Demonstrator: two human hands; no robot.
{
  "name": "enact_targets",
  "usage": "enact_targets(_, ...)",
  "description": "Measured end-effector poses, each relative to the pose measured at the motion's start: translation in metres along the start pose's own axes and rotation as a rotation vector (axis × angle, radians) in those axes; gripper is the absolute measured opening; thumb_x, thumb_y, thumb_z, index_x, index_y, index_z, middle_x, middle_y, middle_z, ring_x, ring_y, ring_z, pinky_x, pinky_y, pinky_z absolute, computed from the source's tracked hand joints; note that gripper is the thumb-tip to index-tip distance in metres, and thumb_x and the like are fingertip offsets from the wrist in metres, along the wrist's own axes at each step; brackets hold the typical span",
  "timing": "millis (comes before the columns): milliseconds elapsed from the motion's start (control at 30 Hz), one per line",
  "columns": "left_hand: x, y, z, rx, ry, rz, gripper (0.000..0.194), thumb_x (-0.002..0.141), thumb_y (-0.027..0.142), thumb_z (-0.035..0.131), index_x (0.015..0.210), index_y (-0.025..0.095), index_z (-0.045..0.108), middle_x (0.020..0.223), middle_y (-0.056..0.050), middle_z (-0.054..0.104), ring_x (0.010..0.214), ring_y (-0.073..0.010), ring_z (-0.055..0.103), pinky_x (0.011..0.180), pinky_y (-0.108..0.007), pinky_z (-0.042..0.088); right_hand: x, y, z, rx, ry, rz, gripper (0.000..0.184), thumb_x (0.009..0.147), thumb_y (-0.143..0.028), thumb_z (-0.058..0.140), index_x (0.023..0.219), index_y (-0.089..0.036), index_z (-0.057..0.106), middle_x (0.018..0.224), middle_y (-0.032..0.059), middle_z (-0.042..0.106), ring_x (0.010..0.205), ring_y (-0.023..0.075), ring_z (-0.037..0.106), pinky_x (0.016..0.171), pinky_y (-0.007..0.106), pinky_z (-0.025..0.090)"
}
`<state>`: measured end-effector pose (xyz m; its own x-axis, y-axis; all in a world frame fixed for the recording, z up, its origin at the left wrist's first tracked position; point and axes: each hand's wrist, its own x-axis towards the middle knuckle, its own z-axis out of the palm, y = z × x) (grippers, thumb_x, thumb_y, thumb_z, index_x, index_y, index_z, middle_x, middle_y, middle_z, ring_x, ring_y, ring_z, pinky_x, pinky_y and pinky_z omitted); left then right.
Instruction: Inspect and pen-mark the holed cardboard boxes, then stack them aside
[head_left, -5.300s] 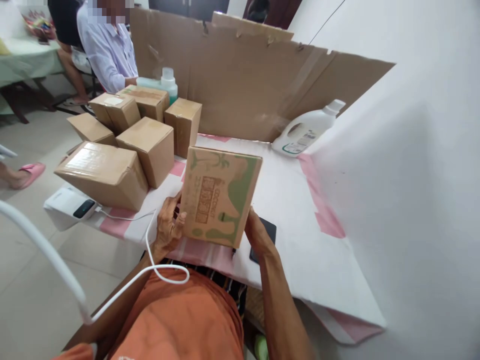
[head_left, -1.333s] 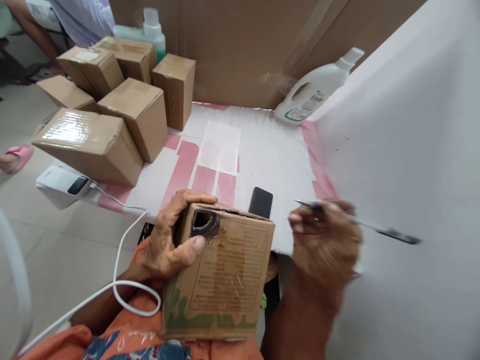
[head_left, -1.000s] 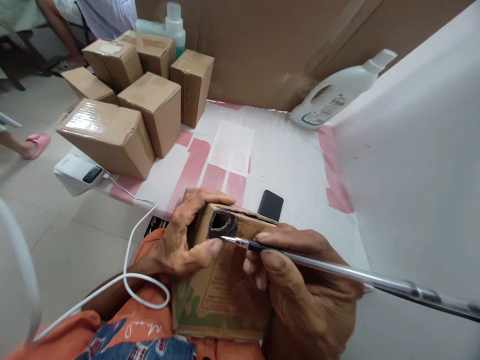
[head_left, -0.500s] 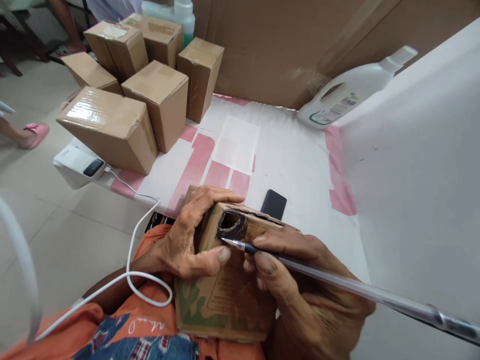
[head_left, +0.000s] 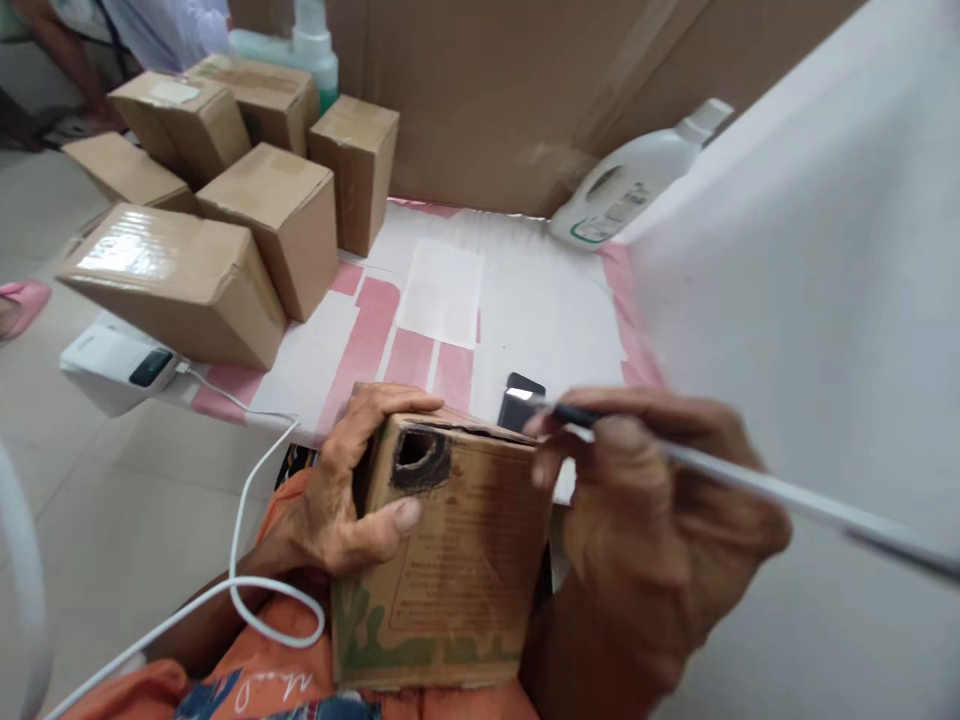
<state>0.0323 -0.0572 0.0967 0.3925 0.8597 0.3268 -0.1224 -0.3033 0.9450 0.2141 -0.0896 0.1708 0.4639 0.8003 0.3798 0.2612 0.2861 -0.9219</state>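
Clasping the cardboard box [head_left: 442, 600] before the orange shirt [head_left: 232, 665], the left hand [head_left: 337, 500] lays its thumb on the printed face. The right hand [head_left: 660, 500] has a pen [head_left: 739, 481] pinched in its grip, apart from the dark-rimmed hole [head_left: 417, 450]. Marking around that hole seems in hand; another stroke would call for bringing the tip onto cardboard. The pen's long axis slants up leftward, tip probably at left, though blurred.
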Motion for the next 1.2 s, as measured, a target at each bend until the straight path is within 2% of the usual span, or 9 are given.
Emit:
enact_targets(133, -0.002, 0.001, -0.007, 0.022, 0.033, -0.028, 0.059, 0.086, 0.054, 0.068, 0.137, 0.025, 0.065, 0.132, -0.010, 0.064, 0.125, -0.0341, 0.059, 0.105, -0.046, 0.050, 0.067, 0.063, -0.016, -0.033, 0.093, -0.007, 0.020, 0.105, -0.045, 0.060, 0.101, -0.025, 0.060, 0.105, 0.0041, 0.074, 0.077, 0.0159, 0.070, 0.052, 0.023, 0.045)
enact_targets(200, -0.002, 0.001, -0.009, 0.037, 0.039, -0.031, 0.057, 0.088, 0.054, 0.066, 0.138, 0.027, 0.065, 0.134, -0.009, 0.065, 0.125, -0.0335, 0.059, 0.103, -0.044, 0.051, 0.087, 0.106, -0.019, -0.349, -0.115, 0.173, 0.021, 0.108, -0.041, 0.055, 0.097, -0.023, 0.057, 0.091, 0.0039, 0.073, 0.068, 0.0155, 0.067, 0.055, 0.024, 0.046)
enact_targets(267, -0.003, 0.001, -0.008, 0.061, 0.067, -0.043, 0.055, 0.088, 0.053, 0.064, 0.138, 0.028, 0.065, 0.135, -0.007, 0.066, 0.124, -0.0328, 0.060, 0.103, -0.043, 0.051, 0.089, 0.146, -0.015, -0.876, -0.453, 0.409, 0.013, 0.109, -0.032, 0.053, 0.101, -0.022, 0.056, 0.096, 0.0076, 0.076, 0.085, 0.0195, 0.072, 0.071, 0.027, 0.052)
enact_targets(400, -0.004, 0.007, -0.001, 0.097, 0.185, -0.108, 0.052, 0.088, 0.056, 0.062, 0.132, 0.028, 0.068, 0.136, -0.006, 0.067, 0.126, -0.0344, 0.059, 0.109, -0.046, 0.046, 0.063, 0.193, 0.005, -1.048, -0.582, 0.518, 0.020, 0.103, -0.028, 0.062, 0.119, -0.016, 0.058, 0.117, 0.0210, 0.077, 0.109, 0.0330, 0.074, 0.088, 0.038, 0.052)
enact_targets(633, -0.002, 0.010, 0.005, 0.113, 0.182, -0.158, 0.055, 0.086, 0.057, 0.063, 0.133, 0.029, 0.067, 0.137, -0.005, 0.067, 0.127, -0.0365, 0.058, 0.112, -0.049, 0.044, 0.046, 0.192, 0.002, -1.087, -0.573, 0.531, 0.041, 0.111, -0.038, 0.048, 0.145, -0.015, 0.046, 0.131, 0.0224, 0.073, 0.121, 0.0349, 0.071, 0.097, 0.042, 0.051)
enact_targets(733, -0.001, 0.009, 0.003, 0.107, 0.172, -0.151, 0.056, 0.086, 0.058, 0.064, 0.134, 0.029, 0.067, 0.137, -0.005, 0.067, 0.126, -0.0368, 0.059, 0.110, -0.048, 0.045, 0.042, 0.188, -0.019, -1.130, -0.354, 0.527, 0.057, 0.108, -0.048, 0.054, 0.152, -0.014, 0.041, 0.145, 0.0250, 0.062, 0.132, 0.0368, 0.063, 0.099, 0.043, 0.052)
enact_targets(833, -0.001, 0.008, 0.002, 0.101, 0.157, -0.150, 0.055, 0.086, 0.058, 0.064, 0.134, 0.030, 0.067, 0.137, -0.004, 0.067, 0.127, -0.0359, 0.059, 0.110, -0.046, 0.045, 0.031, 0.189, -0.045, -1.118, -0.122, 0.648, 0.064, 0.097, -0.044, 0.071, 0.145, -0.007, 0.050, 0.151, 0.0309, 0.054, 0.143, 0.0431, 0.051, 0.109, 0.050, 0.048)
enact_targets(1000, -0.001, 0.005, 0.002, 0.046, 0.147, -0.155, 0.057, 0.084, 0.057, 0.065, 0.134, 0.029, 0.065, 0.139, -0.005, 0.066, 0.128, -0.0353, 0.058, 0.108, -0.044, 0.045, 0.021, 0.203, -0.069, -0.934, -0.064, 0.805, 0.066, 0.082, -0.043, 0.085, 0.128, -0.004, 0.060, 0.139, 0.0341, 0.063, 0.133, 0.0454, 0.060, 0.108, 0.050, 0.049)
enact_targets(1200, -0.002, 0.007, 0.005, 0.011, 0.184, -0.151, 0.057, 0.085, 0.057, 0.064, 0.133, 0.027, 0.066, 0.137, -0.006, 0.066, 0.127, -0.0345, 0.059, 0.107, -0.042, 0.047, 0.019, 0.217, -0.058, -0.572, 0.006, 0.750, 0.036, 0.078, -0.033, 0.074, 0.108, -0.017, 0.063, 0.114, 0.0165, 0.077, 0.113, 0.0321, 0.072, 0.097, 0.039, 0.055)
